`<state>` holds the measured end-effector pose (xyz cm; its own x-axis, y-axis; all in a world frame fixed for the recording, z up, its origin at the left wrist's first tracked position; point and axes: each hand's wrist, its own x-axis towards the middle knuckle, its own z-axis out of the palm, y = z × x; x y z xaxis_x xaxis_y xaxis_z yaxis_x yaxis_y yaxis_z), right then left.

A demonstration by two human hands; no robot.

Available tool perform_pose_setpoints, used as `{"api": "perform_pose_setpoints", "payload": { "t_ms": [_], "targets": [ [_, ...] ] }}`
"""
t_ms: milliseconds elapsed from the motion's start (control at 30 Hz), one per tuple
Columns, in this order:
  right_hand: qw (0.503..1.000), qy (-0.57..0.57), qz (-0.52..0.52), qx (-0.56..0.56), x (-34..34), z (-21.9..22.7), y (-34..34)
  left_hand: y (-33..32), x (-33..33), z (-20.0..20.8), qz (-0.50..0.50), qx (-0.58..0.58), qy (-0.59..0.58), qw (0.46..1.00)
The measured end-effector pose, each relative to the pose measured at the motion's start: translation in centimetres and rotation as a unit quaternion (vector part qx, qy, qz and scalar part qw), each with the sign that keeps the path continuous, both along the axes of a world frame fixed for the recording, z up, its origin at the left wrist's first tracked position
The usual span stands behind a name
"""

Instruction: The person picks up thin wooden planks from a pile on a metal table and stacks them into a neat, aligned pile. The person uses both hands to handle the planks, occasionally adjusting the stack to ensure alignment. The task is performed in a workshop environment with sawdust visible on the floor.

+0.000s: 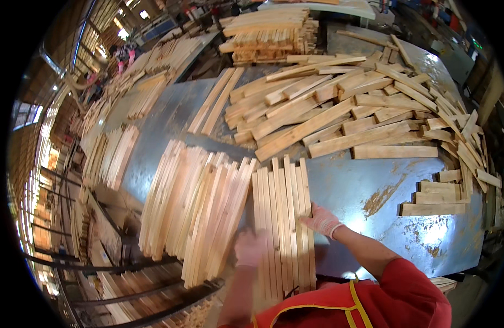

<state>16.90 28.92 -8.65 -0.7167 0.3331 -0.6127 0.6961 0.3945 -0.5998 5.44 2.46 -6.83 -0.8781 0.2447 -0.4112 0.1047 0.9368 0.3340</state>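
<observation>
Right in front of me, a row of pale wooden strips [283,218] lies side by side, pointing away from me. My right hand [322,220], in a pinkish knit glove, rests against the right side of this row, with its thumb and fingers apart. My left hand [251,249], also gloved, is at the row's left side and smeared by motion, so its fingers cannot be made out. Just left of it, a wider bundle of similar strips [194,205] leans at a slant, its near ends reaching past the table edge.
A jumbled heap of wooden pieces [328,104] covers the far right of the metal table [350,191]. Short pieces [435,197] lie at the right. Two long strips [216,101] lie left of the heap. A stack of boards [271,33] stands behind, and metal rails [153,268] run at lower left.
</observation>
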Motion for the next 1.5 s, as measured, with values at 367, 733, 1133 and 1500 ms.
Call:
{"api": "perform_pose_setpoints", "payload": {
  "t_ms": [367, 733, 1133, 1500],
  "targets": [
    [0.848, 0.474, -0.224, -0.076, 2.7, 15.0, -1.9, 5.3, 0.6, 15.1, -0.081, 0.354, 0.099, 0.926],
    [0.830, 0.380, -0.082, 0.399, 6.3, 8.6, -8.8, -1.9, -3.5, 8.3, -0.352, 0.368, 0.331, 0.794],
    [0.938, -0.007, 0.094, 0.335, 4.2, -0.5, -18.1, -12.0, -7.3, 1.4, -0.535, -0.203, 0.306, 0.761],
    [0.987, 0.049, -0.049, 0.146, 6.4, -2.4, -13.9, -19.9, 4.1, 1.1, -0.133, 0.005, 0.058, 0.989]
  ]
}}
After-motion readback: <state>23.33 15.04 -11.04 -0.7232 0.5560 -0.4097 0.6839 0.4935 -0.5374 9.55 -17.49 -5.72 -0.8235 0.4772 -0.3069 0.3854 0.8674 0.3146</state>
